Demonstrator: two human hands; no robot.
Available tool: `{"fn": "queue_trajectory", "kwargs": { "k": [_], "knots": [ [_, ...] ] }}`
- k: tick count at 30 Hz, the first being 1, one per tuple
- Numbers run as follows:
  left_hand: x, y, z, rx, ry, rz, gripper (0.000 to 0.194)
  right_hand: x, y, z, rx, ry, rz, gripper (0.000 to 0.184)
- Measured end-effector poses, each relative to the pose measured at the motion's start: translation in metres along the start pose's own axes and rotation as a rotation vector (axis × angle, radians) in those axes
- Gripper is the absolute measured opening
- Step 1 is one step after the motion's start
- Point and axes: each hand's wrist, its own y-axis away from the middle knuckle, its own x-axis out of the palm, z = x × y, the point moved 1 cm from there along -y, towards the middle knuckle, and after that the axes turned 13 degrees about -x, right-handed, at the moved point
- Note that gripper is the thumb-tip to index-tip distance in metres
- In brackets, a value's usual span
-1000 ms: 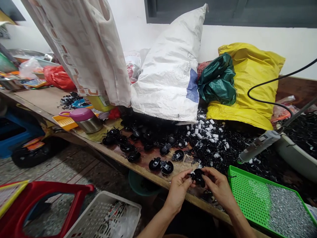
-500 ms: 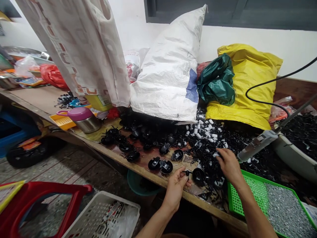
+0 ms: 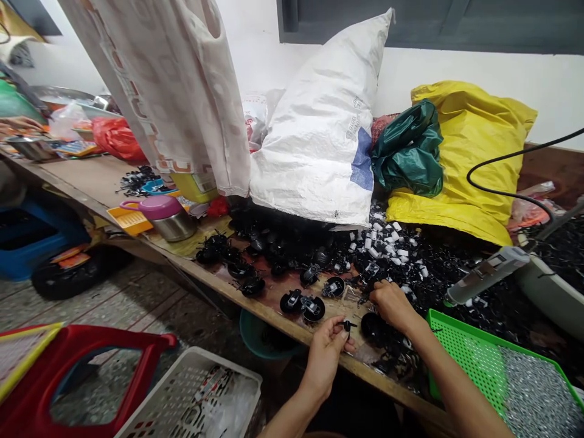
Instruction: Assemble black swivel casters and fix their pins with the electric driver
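My left hand (image 3: 326, 356), over the bench's front edge, pinches a small black plastic part (image 3: 348, 326) with thin arms sticking out. My right hand (image 3: 393, 304) is above the loose parts, its fingers closed together near a small dark piece; whether that piece is in them I cannot make out. Between the hands lies a round black shell (image 3: 371, 328). Left of it sit round black assemblies (image 3: 312, 308) with grey fittings inside. Small white pieces (image 3: 378, 240) are heaped among black parts behind my right hand.
A green perforated tray (image 3: 469, 353) holds small metal pieces on the right. A screwdriver-like grey tool (image 3: 488, 277) leans behind it. White (image 3: 319, 134) and yellow (image 3: 474, 152) sacks stand at the back. A pink-lidded cup (image 3: 171, 219) is to the left; a white basket (image 3: 196, 365) sits below.
My right hand has moved left from beside the white pieces toward the round shell and my left hand. My left hand still pinches the black part. The view has shifted slightly.
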Motion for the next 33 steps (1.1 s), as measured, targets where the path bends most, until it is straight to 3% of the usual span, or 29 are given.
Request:
{"fn": "queue_trajectory", "kwargs": {
  "k": [6,13,20,33],
  "knots": [
    [0.002,-0.003,0.003,-0.002,-0.017,0.016,0.026,0.006,0.016,-0.007,0.022,0.049,-0.003,0.019],
    [0.009,-0.001,0.002,-0.019,-0.077,0.013,0.025,0.017,0.009,0.003,0.009,0.06,-0.037,0.022],
    [0.012,0.003,0.002,-0.026,-0.082,0.007,0.023,0.025,0.01,-0.005,0.011,-0.018,-0.098,0.019],
    [0.016,0.001,0.0,-0.002,-0.016,0.026,0.023,0.015,0.03,-0.014,0.12,-0.288,-0.498,0.023]
  ]
}}
